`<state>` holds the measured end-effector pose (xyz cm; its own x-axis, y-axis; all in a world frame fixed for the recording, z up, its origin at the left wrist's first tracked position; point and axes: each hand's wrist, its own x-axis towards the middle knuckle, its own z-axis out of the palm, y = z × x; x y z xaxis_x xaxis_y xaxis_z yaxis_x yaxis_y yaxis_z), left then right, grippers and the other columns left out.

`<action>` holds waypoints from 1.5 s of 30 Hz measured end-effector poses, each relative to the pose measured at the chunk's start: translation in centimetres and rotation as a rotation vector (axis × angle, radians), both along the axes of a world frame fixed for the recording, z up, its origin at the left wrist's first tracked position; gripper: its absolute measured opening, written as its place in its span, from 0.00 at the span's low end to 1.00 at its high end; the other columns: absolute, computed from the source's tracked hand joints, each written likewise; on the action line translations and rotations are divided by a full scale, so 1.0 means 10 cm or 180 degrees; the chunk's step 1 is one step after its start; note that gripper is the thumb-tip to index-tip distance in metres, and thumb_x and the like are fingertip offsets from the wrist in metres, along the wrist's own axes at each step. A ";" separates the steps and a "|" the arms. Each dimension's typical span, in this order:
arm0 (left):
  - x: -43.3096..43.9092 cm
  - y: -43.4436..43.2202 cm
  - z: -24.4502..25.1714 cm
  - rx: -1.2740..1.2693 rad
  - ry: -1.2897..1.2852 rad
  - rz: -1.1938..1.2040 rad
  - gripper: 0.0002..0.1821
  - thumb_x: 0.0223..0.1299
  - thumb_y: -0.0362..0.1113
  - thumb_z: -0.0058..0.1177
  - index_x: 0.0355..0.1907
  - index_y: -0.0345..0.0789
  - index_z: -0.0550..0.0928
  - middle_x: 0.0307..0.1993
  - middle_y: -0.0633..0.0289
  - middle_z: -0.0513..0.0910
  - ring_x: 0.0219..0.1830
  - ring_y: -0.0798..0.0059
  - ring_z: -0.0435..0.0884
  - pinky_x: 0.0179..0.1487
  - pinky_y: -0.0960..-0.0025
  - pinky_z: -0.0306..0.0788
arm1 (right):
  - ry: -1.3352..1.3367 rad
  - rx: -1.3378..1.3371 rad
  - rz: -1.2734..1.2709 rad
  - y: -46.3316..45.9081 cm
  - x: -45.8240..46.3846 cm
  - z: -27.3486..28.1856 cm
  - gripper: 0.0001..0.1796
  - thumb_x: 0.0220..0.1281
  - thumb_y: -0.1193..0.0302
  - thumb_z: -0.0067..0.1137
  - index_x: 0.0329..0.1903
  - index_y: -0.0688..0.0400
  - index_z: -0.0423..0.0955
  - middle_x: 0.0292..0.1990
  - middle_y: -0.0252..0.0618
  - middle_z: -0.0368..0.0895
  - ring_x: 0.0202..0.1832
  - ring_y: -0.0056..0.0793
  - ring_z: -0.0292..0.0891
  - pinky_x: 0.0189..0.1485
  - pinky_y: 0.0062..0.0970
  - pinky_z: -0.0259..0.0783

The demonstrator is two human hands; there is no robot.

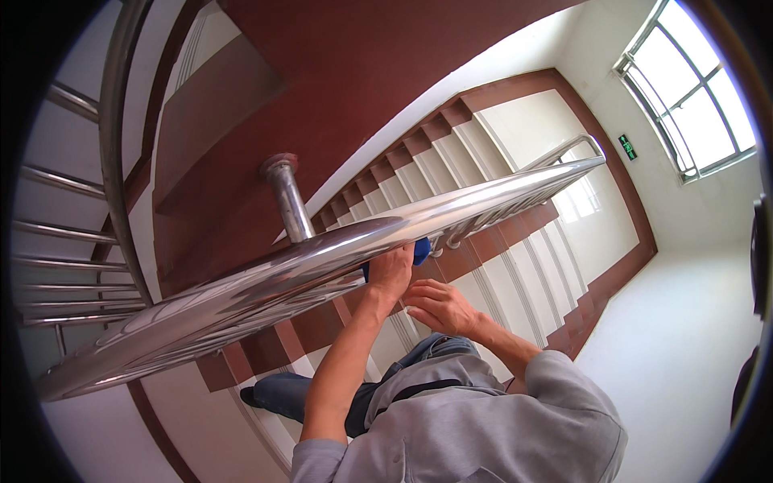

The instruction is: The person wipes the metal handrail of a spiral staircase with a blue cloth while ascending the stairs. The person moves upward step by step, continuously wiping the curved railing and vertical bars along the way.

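My left hand [391, 270] reaches under the polished metal handrail [386, 226], closed on a blue cloth [421, 250] that shows on both sides of it. The rail hides the fingertips and part of the cloth. To the right and slightly lower, my right hand [439, 307] hangs free beside the left wrist, its fingers loosely bent and nothing seen in it. Thin metal bars [483, 217] run below the handrail. A short metal post [290, 199] joins the rail to a dark red surface.
Pale stair treads [513, 271] with brown edging lie beneath me, and another flight [416, 166] rises beyond the rail. A landing [610, 223] is at the right, below a barred window [688, 90] and a green exit sign [627, 147]. More metal railing [115, 151] curves at the left.
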<state>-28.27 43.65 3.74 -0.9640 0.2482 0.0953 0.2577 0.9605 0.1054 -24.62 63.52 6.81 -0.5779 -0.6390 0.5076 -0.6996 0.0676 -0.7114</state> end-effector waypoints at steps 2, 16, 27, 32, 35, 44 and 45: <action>-0.09 0.16 -0.15 0.0206 -0.0096 0.0031 0.27 0.74 0.33 0.50 0.75 0.37 0.80 0.66 0.47 0.88 0.68 0.50 0.87 0.72 0.49 0.79 | -0.0029 -0.0022 -0.0095 0.09 0.02 0.03 0.11 0.73 0.71 0.73 0.51 0.64 0.87 0.51 0.48 0.91 0.57 0.51 0.87 0.60 0.46 0.85; -0.17 0.20 -0.22 -0.0199 -0.0103 0.0116 0.27 0.73 0.38 0.55 0.73 0.38 0.80 0.55 0.46 0.92 0.58 0.49 0.92 0.70 0.45 0.79 | 0.0374 0.0000 -0.0005 -0.03 -0.07 0.51 0.16 0.72 0.69 0.74 0.55 0.66 0.87 0.54 0.52 0.90 0.56 0.53 0.88 0.61 0.46 0.86; 1.19 -0.95 1.05 -0.0208 0.0922 0.0191 0.33 0.71 0.33 0.61 0.79 0.43 0.80 0.78 0.57 0.78 0.80 0.51 0.73 0.85 0.38 0.60 | 0.0632 -0.0395 0.0540 -0.49 -0.12 0.94 0.20 0.73 0.65 0.73 0.58 0.66 0.86 0.56 0.53 0.89 0.59 0.57 0.87 0.63 0.48 0.85; 1.92 -1.11 1.92 -0.0044 0.1696 0.0204 0.34 0.68 0.35 0.73 0.76 0.49 0.82 0.78 0.58 0.79 0.79 0.49 0.76 0.84 0.36 0.62 | 0.0697 -0.0652 0.0721 -0.60 -0.12 1.14 0.20 0.77 0.64 0.70 0.61 0.66 0.85 0.57 0.53 0.88 0.59 0.55 0.87 0.61 0.47 0.86; 2.13 -1.36 2.49 -0.0355 0.2489 0.0282 0.36 0.69 0.42 0.78 0.77 0.52 0.80 0.76 0.57 0.81 0.80 0.47 0.77 0.86 0.33 0.60 | 0.0805 -0.0767 0.0759 -0.67 -0.09 1.21 0.20 0.77 0.64 0.69 0.60 0.66 0.85 0.57 0.53 0.88 0.59 0.55 0.87 0.60 0.47 0.86; 1.72 -1.95 3.53 -0.1004 0.1232 0.0882 0.44 0.56 0.42 0.81 0.78 0.43 0.82 0.77 0.57 0.80 0.82 0.50 0.73 0.87 0.33 0.55 | 0.0841 -0.0820 0.0814 -0.78 -0.11 1.31 0.18 0.76 0.65 0.70 0.59 0.66 0.86 0.57 0.52 0.88 0.58 0.54 0.87 0.59 0.46 0.87; 1.69 -1.92 3.55 -0.0859 0.1108 0.0827 0.43 0.57 0.42 0.81 0.78 0.43 0.82 0.77 0.57 0.80 0.82 0.50 0.73 0.87 0.34 0.55 | 0.0804 -0.0873 0.0800 -0.78 -0.11 1.31 0.18 0.76 0.66 0.70 0.59 0.66 0.86 0.56 0.52 0.88 0.58 0.54 0.87 0.59 0.46 0.87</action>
